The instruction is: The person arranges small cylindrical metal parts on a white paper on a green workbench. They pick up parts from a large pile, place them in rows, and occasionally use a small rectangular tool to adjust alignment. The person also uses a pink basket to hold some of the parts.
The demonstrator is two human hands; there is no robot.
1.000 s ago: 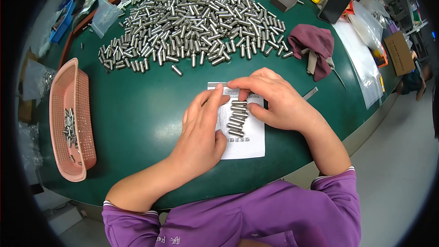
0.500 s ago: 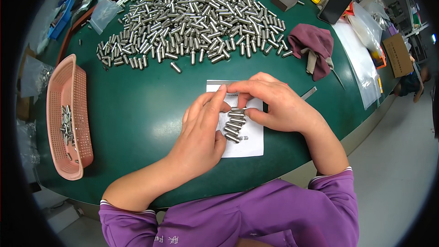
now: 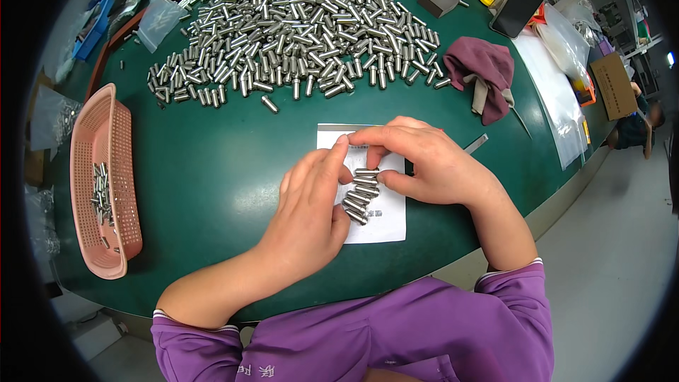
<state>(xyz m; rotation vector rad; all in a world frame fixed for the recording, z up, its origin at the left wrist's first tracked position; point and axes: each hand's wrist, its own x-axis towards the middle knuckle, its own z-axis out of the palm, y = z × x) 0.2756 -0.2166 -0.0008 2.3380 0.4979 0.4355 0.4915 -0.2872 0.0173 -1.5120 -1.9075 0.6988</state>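
While the wearer's purple garment occupied 6 o'clock, both forearms converged on a printed white sheet, taken here as the centre of the dial, on a green tabletop. The left hand lay unclenched along the sheet's 9 o'clock side, its fingers extended and cupped. On the sheet, a slanting row of metal pins was stacked side by side between the two hands. The right hand arched in from 3 o'clock, its thumb at the row's upper end; whether it pinched a pin could not be told. The forefinger tips met near 12 o'clock. A pink basket holding small metal pieces stood at 9 o'clock, and a metal strip lay between 2 and 3. Farther off, a maroon cloth lay crumpled between 1 and 2 o'clock. A large heap of similar pins spread around 11 o'clock, with a dark block at 1.
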